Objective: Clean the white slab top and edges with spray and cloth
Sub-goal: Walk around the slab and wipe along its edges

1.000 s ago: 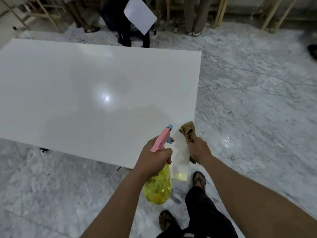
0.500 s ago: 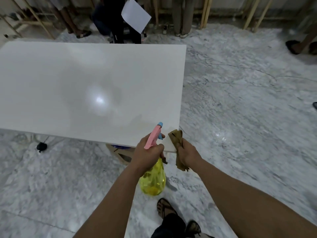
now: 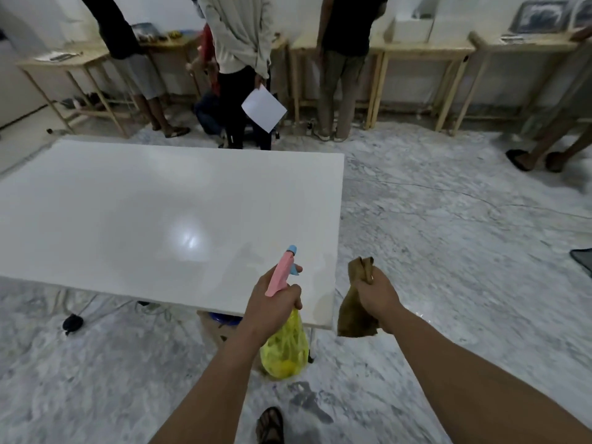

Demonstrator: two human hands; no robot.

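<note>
The glossy white slab (image 3: pixel 134 213) lies flat and fills the left and middle of the view, its near right corner just in front of me. My left hand (image 3: pixel 272 306) grips a spray bottle (image 3: pixel 285 350) with a yellow body and a pink head, its blue nozzle pointing over the slab's near right part. My right hand (image 3: pixel 378 296) holds a crumpled brown cloth (image 3: pixel 355 312) in the air just off the slab's right edge, not touching it.
Grey-white marble floor (image 3: pixel 448 251) surrounds the slab. Several people (image 3: pixel 237 59) stand beyond the slab's far edge at wooden tables (image 3: pixel 416 56); one holds a white sheet (image 3: pixel 263 108). A thin cable runs across the floor at right. My sandalled foot (image 3: pixel 270 424) is below.
My view has lifted, showing the far wall and people. My right hand with the cloth has come off the slab's corner and moved right. The bottle stays in my left hand.
</note>
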